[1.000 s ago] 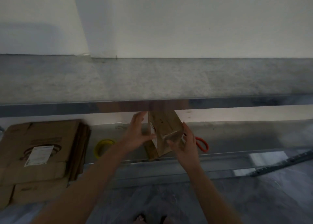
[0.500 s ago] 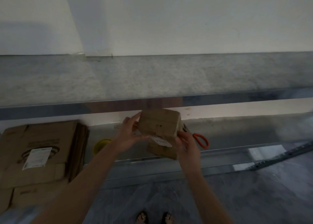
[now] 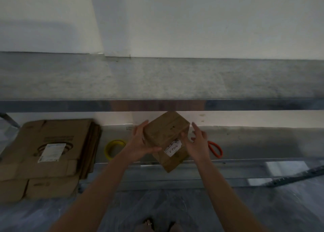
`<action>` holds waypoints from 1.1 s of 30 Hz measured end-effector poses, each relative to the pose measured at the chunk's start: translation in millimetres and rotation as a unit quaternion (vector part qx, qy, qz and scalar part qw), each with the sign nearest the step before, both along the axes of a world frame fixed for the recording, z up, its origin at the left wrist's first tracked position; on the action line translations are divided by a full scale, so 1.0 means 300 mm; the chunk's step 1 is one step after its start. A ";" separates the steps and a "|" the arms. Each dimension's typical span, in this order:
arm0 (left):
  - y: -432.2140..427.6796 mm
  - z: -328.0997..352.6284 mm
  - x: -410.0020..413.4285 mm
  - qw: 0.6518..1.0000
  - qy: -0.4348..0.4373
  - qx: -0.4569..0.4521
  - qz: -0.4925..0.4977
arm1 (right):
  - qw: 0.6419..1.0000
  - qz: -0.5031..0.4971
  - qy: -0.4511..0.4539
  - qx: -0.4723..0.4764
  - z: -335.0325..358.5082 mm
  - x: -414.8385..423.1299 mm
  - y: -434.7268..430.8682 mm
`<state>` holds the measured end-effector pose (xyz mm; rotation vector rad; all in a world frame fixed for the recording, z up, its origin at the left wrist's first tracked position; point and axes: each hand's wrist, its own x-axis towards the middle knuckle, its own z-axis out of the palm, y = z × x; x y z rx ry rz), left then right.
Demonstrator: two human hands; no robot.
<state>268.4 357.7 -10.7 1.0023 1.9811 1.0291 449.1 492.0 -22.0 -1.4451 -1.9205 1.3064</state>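
A small brown cardboard box (image 3: 165, 133) with a white handwritten label on its near face is held tilted in the air, just below the front edge of the upper metal shelf. My left hand (image 3: 140, 144) grips its left side, thumb curled under the near face. My right hand (image 3: 197, 144) touches its right side with fingers spread and fairly straight.
A steel table top (image 3: 157, 77) runs across the view against a white wall. On the lower shelf (image 3: 245, 144) lie a stack of flattened cartons (image 3: 47, 149) at left, a yellow tape roll (image 3: 114, 147) and orange-handled scissors (image 3: 214, 148). Grey floor lies below.
The box has been turned in my hands: its long face and label have come round toward me and it now sits tilted on a corner. My right hand's fingers have opened out.
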 end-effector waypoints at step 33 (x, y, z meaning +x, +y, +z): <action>-0.240 -0.051 -0.051 0.940 0.341 0.013 -0.015 | 0.836 0.276 -0.044 0.472 0.021 0.005 -0.304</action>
